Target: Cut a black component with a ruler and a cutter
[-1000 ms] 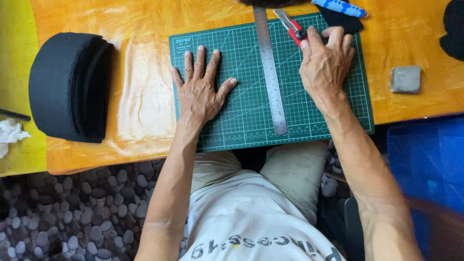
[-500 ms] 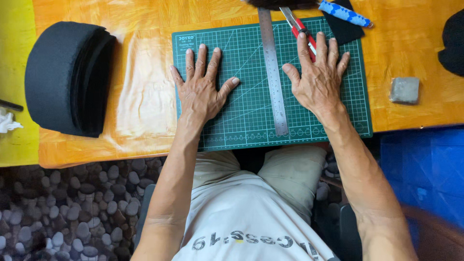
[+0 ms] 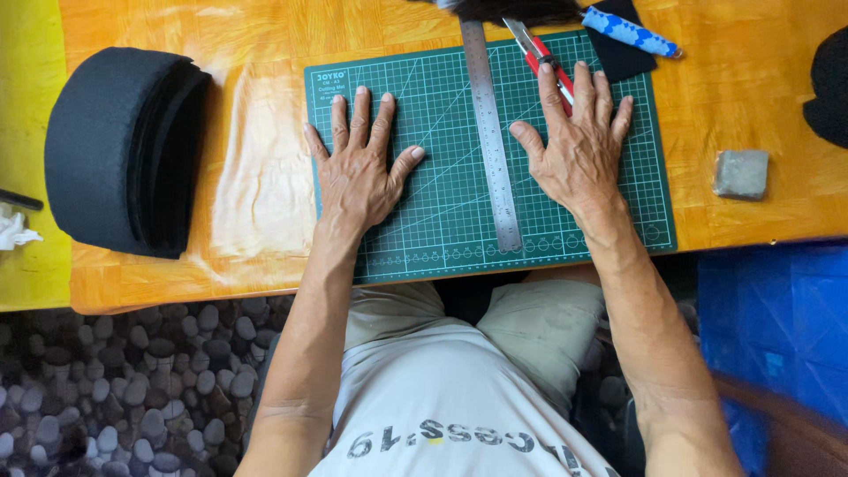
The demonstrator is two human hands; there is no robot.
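1. The person sits at an orange wooden counter (image 3: 265,177), and both hands lie flat on a green cutting mat (image 3: 442,221), one on each side of a steel ruler (image 3: 490,141).
2. The left hand (image 3: 358,172) rests palm down on the left half of the mat. Its fingers (image 3: 360,115) are spread and straight, and they grip nothing; I think the flat palm keeps the mat from sliding.
3. The right hand (image 3: 579,155) lies the same way on the right half, open and empty. Its fingertips reach the red utility knife (image 3: 541,55), which lies at the far edge of the mat; the index finger touches it or is just beside it, I cannot tell which.
4. The ruler lies along the length of the mat between the two hands, touched by neither, and its far end goes past the mat's edge.
5. A blue patterned pen-like tool (image 3: 629,32) rests on a piece of black material (image 3: 618,55) at the far right corner of the mat, near at hand.
6. A thick roll of black foam sheet (image 3: 124,150) lies on the counter well apart to the left, and a small grey block (image 3: 740,173) lies to the right, so the mat stays free for work.
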